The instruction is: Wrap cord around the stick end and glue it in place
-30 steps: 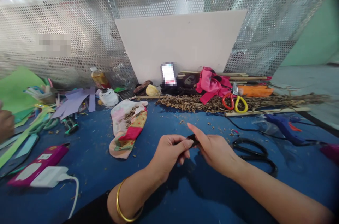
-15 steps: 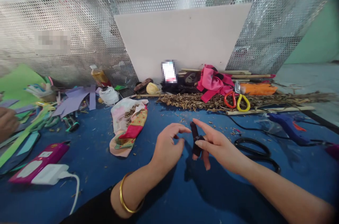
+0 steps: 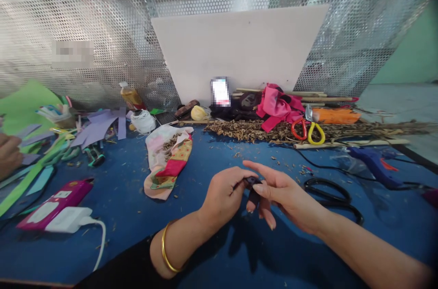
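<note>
A small dark strip, perhaps cloth or ribbon (image 3: 252,195), is folded between my two hands above the blue table. My right hand (image 3: 284,195) pinches it with the thumb against the fingers, its index finger stretched out. My left hand (image 3: 224,193), with a gold bangle at the wrist, has its thumb and fingers closed on the strip's other end. Just right of my right hand lie black-handled scissors (image 3: 328,193), their blades hidden under my wrist. To the left, a patterned cloth piece (image 3: 174,166) holds dried plant bits.
A blue glue gun (image 3: 376,166) with its cable lies at right. Dried stems (image 3: 239,131), pink fabric (image 3: 275,104) and red-yellow handled scissors (image 3: 308,131) line the back. A purple power strip (image 3: 56,204) with a white plug sits at left. Another person's hand (image 3: 8,154) is near paper strips.
My left hand has moved right and closed on the dark strip's upper end, which stood free before. The strip is now bent over. My right hand keeps its hold.
</note>
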The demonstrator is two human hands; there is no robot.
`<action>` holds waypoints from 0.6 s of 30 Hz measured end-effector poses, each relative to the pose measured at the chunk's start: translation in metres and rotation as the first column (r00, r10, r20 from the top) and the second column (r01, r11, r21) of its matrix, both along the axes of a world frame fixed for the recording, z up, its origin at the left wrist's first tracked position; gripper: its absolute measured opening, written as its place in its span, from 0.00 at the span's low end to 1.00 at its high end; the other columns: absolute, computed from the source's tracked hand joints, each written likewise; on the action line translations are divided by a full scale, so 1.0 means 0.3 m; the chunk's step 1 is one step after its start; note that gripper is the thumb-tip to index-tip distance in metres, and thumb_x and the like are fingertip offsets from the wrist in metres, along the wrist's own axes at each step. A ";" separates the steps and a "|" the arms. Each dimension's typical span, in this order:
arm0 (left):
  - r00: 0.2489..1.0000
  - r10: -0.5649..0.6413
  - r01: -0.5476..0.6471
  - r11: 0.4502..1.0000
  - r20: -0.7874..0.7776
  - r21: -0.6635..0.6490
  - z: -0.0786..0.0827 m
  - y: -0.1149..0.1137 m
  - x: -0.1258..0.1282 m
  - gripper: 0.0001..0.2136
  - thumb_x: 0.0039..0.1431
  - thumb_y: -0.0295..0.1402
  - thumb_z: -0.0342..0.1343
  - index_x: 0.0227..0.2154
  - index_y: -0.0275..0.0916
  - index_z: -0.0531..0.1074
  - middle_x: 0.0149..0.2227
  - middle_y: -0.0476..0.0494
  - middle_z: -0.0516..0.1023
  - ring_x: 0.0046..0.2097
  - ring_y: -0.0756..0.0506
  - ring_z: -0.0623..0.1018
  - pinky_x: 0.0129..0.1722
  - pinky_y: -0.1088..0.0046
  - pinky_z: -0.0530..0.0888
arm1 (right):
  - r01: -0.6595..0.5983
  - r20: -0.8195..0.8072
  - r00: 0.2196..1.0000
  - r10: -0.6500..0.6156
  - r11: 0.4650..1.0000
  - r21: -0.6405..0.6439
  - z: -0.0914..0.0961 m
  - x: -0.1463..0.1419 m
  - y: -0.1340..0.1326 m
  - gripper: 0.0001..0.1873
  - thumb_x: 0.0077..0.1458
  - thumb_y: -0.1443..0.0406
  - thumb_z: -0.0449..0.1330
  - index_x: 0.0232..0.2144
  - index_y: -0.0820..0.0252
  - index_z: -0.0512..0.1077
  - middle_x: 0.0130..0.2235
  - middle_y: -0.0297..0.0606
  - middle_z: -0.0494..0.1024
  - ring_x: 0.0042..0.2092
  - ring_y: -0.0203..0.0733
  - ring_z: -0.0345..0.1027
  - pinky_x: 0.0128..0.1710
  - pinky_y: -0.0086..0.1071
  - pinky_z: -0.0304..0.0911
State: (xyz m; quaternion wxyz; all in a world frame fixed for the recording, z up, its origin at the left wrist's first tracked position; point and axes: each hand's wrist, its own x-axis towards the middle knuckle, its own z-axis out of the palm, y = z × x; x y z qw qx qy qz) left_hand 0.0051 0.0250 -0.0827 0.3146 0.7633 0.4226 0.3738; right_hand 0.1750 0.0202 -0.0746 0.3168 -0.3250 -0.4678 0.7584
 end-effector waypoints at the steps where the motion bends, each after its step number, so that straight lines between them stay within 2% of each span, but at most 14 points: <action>1: 1.000 0.019 -0.019 1.000 0.009 0.005 0.004 0.000 -0.003 0.13 0.62 0.27 0.47 0.36 0.40 0.77 0.34 0.45 0.80 0.36 0.48 0.77 0.38 0.76 0.70 | -0.001 -0.016 1.000 0.001 1.000 -0.012 0.002 0.002 0.000 0.37 0.58 0.61 0.57 0.65 0.60 0.46 0.32 0.42 0.81 0.18 0.33 0.69 0.26 0.30 0.65; 4: 0.998 0.058 -0.058 0.998 0.025 -0.004 0.009 0.000 -0.009 0.13 0.61 0.26 0.46 0.34 0.38 0.78 0.30 0.46 0.77 0.33 0.49 0.76 0.35 0.77 0.69 | -0.023 -0.101 0.995 0.016 0.997 -0.069 0.005 0.007 -0.003 0.35 0.58 0.64 0.57 0.64 0.61 0.50 0.32 0.40 0.81 0.18 0.32 0.69 0.28 0.31 0.66; 9: 0.993 0.019 -0.018 1.000 0.113 -0.008 -0.017 0.003 -0.012 0.12 0.59 0.25 0.47 0.34 0.37 0.77 0.30 0.45 0.77 0.33 0.49 0.75 0.35 0.76 0.68 | -0.031 -0.207 0.978 0.016 0.997 -0.068 0.006 0.005 -0.019 0.35 0.56 0.69 0.59 0.64 0.58 0.52 0.19 0.26 0.73 0.16 0.31 0.67 0.29 0.30 0.66; 11: 0.985 0.019 -0.015 1.000 0.170 -0.024 -0.028 0.004 -0.009 0.11 0.57 0.24 0.48 0.31 0.36 0.76 0.29 0.46 0.76 0.32 0.49 0.75 0.34 0.76 0.68 | -0.017 -0.218 0.976 0.007 0.999 -0.042 0.010 0.000 -0.027 0.38 0.55 0.70 0.59 0.64 0.53 0.51 0.22 0.26 0.75 0.17 0.31 0.68 0.31 0.31 0.66; 15: 0.973 0.133 -0.103 0.981 0.190 -0.163 -0.029 0.003 0.004 0.10 0.53 0.21 0.48 0.22 0.36 0.71 0.23 0.50 0.72 0.27 0.51 0.72 0.29 0.78 0.67 | 0.009 -0.199 0.980 -0.010 1.000 -0.008 0.019 -0.006 -0.034 0.41 0.52 0.72 0.60 0.64 0.46 0.49 0.37 0.31 0.78 0.25 0.33 0.74 0.39 0.35 0.65; 18: 0.962 0.164 -0.105 0.959 0.218 -0.262 -0.018 0.003 0.012 0.10 0.49 0.21 0.48 0.18 0.36 0.68 0.20 0.51 0.71 0.24 0.52 0.70 0.26 0.78 0.66 | 0.007 -0.174 0.985 -0.003 1.000 0.025 0.020 -0.005 -0.032 0.43 0.52 0.72 0.59 0.65 0.46 0.47 0.35 0.31 0.78 0.28 0.35 0.75 0.42 0.35 0.64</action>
